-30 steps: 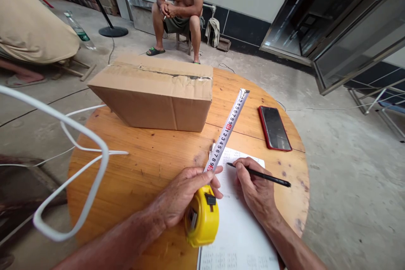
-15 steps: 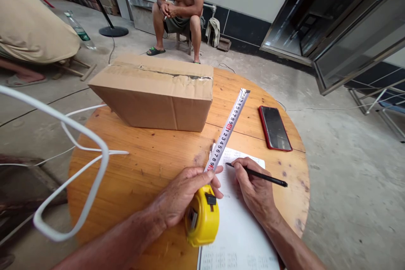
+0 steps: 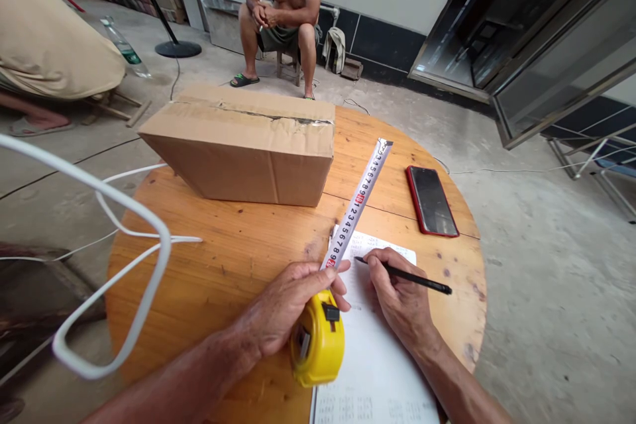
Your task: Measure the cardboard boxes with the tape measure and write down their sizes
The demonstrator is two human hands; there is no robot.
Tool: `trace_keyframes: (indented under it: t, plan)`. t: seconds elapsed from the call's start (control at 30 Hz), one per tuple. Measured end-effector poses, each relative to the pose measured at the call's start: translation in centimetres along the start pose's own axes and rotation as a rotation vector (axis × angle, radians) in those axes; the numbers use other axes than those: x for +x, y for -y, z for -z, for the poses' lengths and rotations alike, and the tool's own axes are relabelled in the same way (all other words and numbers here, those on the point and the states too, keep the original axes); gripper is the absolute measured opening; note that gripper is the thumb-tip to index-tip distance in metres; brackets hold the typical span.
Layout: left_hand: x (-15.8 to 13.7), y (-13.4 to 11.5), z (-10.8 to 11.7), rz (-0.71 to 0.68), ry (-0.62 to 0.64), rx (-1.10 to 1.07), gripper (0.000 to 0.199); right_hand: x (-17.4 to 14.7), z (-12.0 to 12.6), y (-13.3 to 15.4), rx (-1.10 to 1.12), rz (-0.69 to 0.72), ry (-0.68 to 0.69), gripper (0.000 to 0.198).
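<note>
My left hand (image 3: 291, 301) is closed on a yellow tape measure (image 3: 322, 344), thumb over the blade near its red 20 mark. The white blade (image 3: 355, 209) sticks out away from me, slanting up to the right, with its metal end free in the air. Between the fingers of my right hand (image 3: 400, 291) is a black pen (image 3: 415, 278), its tip at the upper part of a white notebook page (image 3: 370, 338). Rows of handwritten figures show at the top and bottom of the page. The tape measure covers part of the page's left side.
A closed cardboard box (image 3: 248, 152) stands on the round wooden table (image 3: 199, 305). A phone in a red case (image 3: 432, 201) lies at the right. A white cable (image 3: 163, 245) loops at the left. Beyond the table a person (image 3: 283, 13) sits on a stool.
</note>
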State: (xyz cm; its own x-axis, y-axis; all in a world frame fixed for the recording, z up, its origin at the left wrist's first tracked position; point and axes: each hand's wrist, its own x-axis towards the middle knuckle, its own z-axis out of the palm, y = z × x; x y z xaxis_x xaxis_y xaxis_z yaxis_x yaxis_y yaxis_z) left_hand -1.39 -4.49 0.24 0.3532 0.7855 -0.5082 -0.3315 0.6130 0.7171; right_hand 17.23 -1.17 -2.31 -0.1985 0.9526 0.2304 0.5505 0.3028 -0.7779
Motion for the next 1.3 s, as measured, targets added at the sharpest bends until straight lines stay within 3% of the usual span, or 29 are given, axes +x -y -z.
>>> trace_keyframes:
  t: [0.47, 1.1, 1.3]
  plan:
    - [0.1, 0.2, 0.02, 0.008, 0.0, -0.01, 0.03, -0.08, -0.06, 0.01, 0.091, -0.103, -0.08, 0.018]
    - [0.11, 0.04, -0.1, 0.006, -0.007, 0.006, 0.031, 0.08, -0.13, -0.11, 0.077, -0.107, -0.036, 0.017]
    - [0.0, -0.04, -0.08, 0.014, -0.014, 0.023, 0.032, 0.14, 0.12, -0.24, 0.194, -0.188, -0.081, 0.019]
